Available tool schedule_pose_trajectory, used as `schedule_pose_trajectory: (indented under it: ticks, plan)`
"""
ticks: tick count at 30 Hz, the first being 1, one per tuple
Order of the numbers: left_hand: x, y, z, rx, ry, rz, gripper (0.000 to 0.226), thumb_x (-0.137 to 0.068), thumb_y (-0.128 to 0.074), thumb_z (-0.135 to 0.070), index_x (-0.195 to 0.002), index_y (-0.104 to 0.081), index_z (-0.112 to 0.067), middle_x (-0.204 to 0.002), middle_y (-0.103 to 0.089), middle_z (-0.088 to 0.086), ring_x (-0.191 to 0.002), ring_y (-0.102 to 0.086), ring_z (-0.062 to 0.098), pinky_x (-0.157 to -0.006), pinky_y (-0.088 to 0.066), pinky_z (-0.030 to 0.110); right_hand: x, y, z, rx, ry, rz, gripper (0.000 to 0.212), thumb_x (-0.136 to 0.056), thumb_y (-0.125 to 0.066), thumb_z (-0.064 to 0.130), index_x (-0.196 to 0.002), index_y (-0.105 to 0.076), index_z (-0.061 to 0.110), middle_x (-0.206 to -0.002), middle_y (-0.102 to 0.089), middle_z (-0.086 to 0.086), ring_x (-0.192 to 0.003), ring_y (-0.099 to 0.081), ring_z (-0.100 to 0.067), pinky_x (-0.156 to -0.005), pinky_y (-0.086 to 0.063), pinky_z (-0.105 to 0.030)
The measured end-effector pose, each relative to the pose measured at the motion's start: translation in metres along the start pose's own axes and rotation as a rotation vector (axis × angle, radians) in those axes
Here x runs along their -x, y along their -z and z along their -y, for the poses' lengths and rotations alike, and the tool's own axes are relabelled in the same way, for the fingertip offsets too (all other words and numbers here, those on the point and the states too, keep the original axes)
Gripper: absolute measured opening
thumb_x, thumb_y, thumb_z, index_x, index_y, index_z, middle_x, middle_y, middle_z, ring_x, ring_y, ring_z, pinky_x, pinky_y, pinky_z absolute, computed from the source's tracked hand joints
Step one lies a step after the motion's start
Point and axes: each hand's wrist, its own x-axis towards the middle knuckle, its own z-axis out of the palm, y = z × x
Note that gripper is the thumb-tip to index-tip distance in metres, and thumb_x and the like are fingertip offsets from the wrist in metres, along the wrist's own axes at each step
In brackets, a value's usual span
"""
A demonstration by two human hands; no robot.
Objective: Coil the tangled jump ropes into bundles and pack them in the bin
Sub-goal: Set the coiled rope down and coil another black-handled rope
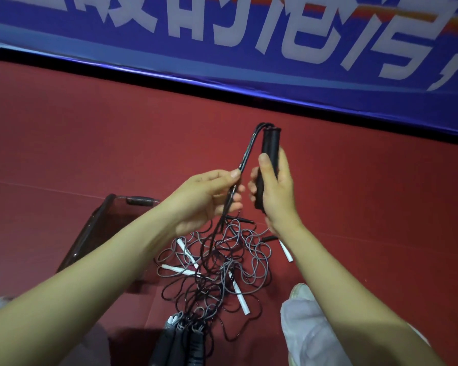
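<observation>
The light is dim and flat, with a yellowish cast on my skin. My left hand (206, 196), right hand (275, 191) and forearms (90, 273) are the brightest parts. The floor (90, 128) beyond them is deep red and darkens toward the corners. Soft shadow lies below and to the left of my left hand, over the bin (90, 233), whose rim catches a pale glare. The rope (245, 157) pinched in my left hand shows small glints. The handles (270, 143) gripped in my right hand are flat black, without detail. Below my wrists the bundles (180, 344) are blurred, close to the lens. Above my hands the banner (222, 35) is soft-edged and its lower edge bows, a wide-angle bend.
</observation>
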Motion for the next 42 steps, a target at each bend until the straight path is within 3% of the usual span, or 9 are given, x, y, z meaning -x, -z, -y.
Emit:
schedule_pose_trajectory:
  ticks: [4,8,12,16,21,29,36,40,42]
  plan:
    - [0.000,-0.009,0.024,0.071,0.103,-0.020,0.017,-0.088,-0.063,-0.015,-0.076,-0.054,-0.009,-0.058,-0.059,0.000,-0.056,-0.063,0.008,-0.062,-0.060,0.025,-0.002,-0.010,0.007,-0.294,-0.023,-0.112,0.038,-0.095,-0.058,0.025,-0.129,-0.044,0.012,-0.067,-0.047,-0.001,-0.050,-0.045,-0.013,-0.042,-0.039,-0.023]
    - [-0.004,-0.007,0.033,0.037,0.078,-0.072,0.021,-0.083,-0.068,-0.014,-0.071,-0.051,-0.010,-0.056,-0.061,0.002,-0.057,-0.065,0.012,-0.065,-0.060,0.026,0.001,-0.014,0.003,-0.364,-0.099,-0.037,0.045,-0.085,-0.070,0.006,-0.122,-0.045,0.013,-0.073,-0.052,0.001,-0.052,-0.047,-0.013,-0.044,-0.042,-0.025]
    - [-0.007,0.006,0.030,-0.194,0.078,-0.062,0.022,-0.078,-0.074,-0.017,-0.072,-0.053,-0.014,-0.062,-0.056,0.001,-0.058,-0.059,0.010,-0.076,-0.053,0.028,0.001,-0.016,-0.001,-0.291,-0.153,0.005,0.028,-0.090,-0.060,-0.002,-0.106,-0.044,0.015,-0.081,-0.049,-0.002,-0.053,-0.047,-0.012,-0.044,-0.042,-0.025]
    - [-0.010,0.016,0.011,-0.453,-0.114,-0.194,0.017,-0.084,-0.070,-0.005,-0.093,-0.059,-0.013,-0.085,-0.062,-0.001,-0.072,-0.058,0.008,-0.070,-0.048,0.021,0.001,-0.013,-0.003,0.055,-0.071,0.122,0.043,-0.093,-0.059,0.004,-0.126,-0.039,0.024,-0.078,-0.051,0.001,-0.053,-0.048,-0.013,-0.046,-0.043,-0.027]
    - [-0.009,0.019,-0.011,-0.325,-0.424,-0.229,0.026,-0.091,-0.065,-0.016,-0.115,-0.058,-0.009,-0.093,-0.064,0.001,-0.073,-0.059,0.009,-0.069,-0.050,0.022,0.011,-0.014,-0.005,0.403,-0.075,0.270,0.071,-0.094,-0.059,0.011,-0.148,-0.020,0.034,-0.103,-0.057,0.008,-0.078,-0.060,-0.028,-0.059,-0.048,-0.018]
    - [-0.007,0.024,-0.015,-0.133,-0.355,-0.242,0.010,-0.089,-0.063,-0.002,-0.092,-0.055,-0.007,-0.070,-0.063,0.001,-0.055,-0.058,0.005,-0.061,-0.051,0.017,0.015,-0.010,-0.005,0.461,-0.056,0.322,0.079,-0.089,-0.066,0.013,-0.148,-0.019,0.037,-0.104,-0.055,0.013,-0.080,-0.059,-0.001,-0.066,-0.044,-0.008]
    - [-0.005,0.035,-0.025,-0.374,-0.509,-0.379,0.026,-0.085,-0.069,-0.003,-0.088,-0.046,-0.014,-0.059,-0.063,-0.004,-0.051,-0.058,0.011,-0.061,-0.050,0.022,0.016,-0.004,-0.009,0.687,-0.004,0.403,0.080,-0.092,-0.061,0.012,-0.151,-0.013,0.035,-0.092,-0.049,0.005,-0.062,-0.051,-0.001,-0.052,-0.038,-0.006]
    - [-0.007,0.031,-0.019,-0.082,-0.413,-0.303,0.025,-0.084,-0.069,-0.002,-0.098,-0.048,-0.009,-0.071,-0.066,-0.001,-0.055,-0.060,0.007,-0.062,-0.051,0.019,0.016,-0.004,-0.013,0.597,-0.047,0.380,0.071,-0.093,-0.059,0.013,-0.148,-0.020,0.037,-0.103,-0.053,0.000,-0.065,-0.054,-0.011,-0.054,-0.042,-0.010]
    - [-0.007,0.025,-0.013,0.028,-0.322,-0.170,0.028,-0.081,-0.068,-0.002,-0.102,-0.051,-0.006,-0.076,-0.065,0.002,-0.058,-0.062,0.007,-0.065,-0.053,0.019,0.016,-0.004,-0.013,0.496,-0.065,0.363,0.064,-0.093,-0.059,0.012,-0.142,-0.027,0.037,-0.103,-0.055,0.002,-0.069,-0.054,-0.018,-0.061,-0.046,-0.025]
